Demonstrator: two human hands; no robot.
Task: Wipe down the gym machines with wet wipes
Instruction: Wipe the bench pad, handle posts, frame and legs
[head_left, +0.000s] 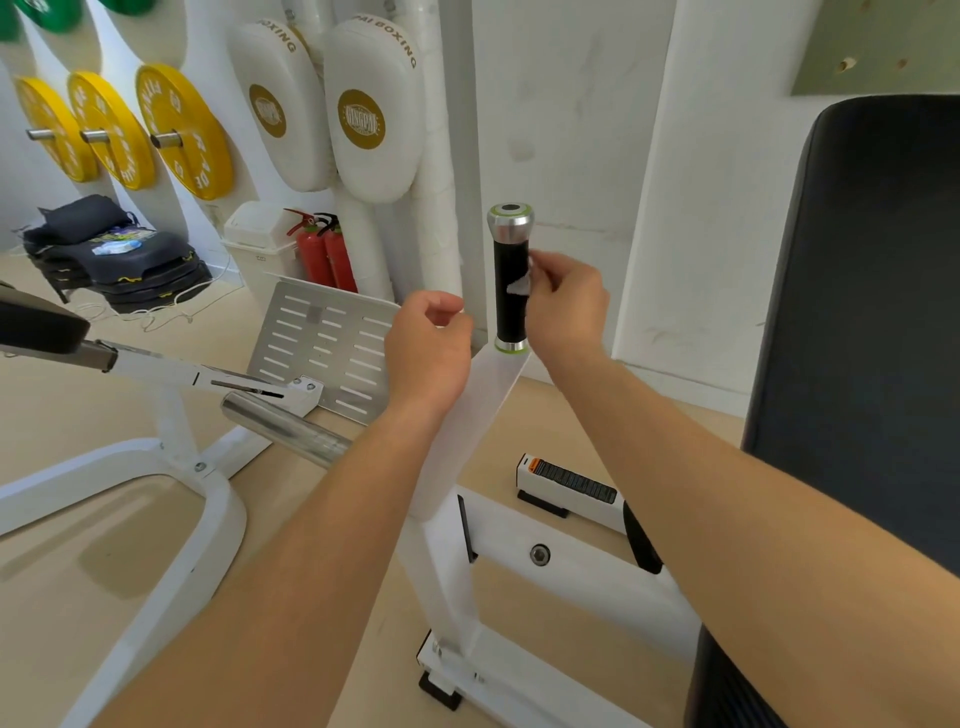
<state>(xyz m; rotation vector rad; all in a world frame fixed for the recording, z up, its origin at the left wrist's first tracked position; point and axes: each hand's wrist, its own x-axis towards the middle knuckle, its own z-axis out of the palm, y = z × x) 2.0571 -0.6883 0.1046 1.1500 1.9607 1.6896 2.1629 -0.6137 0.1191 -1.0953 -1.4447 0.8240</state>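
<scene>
tan gym floor, white machine frame standing near centre, slotted footplate further back, black mats stacked far left, white bin, two red extinguishers

Your right hand pressed a wipe against the handle, right of your left hand. The seat pad stood farther right.

Both bare forearms reach forward, hands raised side by side.
The left hand hangs loosely curled, gripping nothing; the right hand pinches its fingertips together, wrist bent slightly.
</scene>
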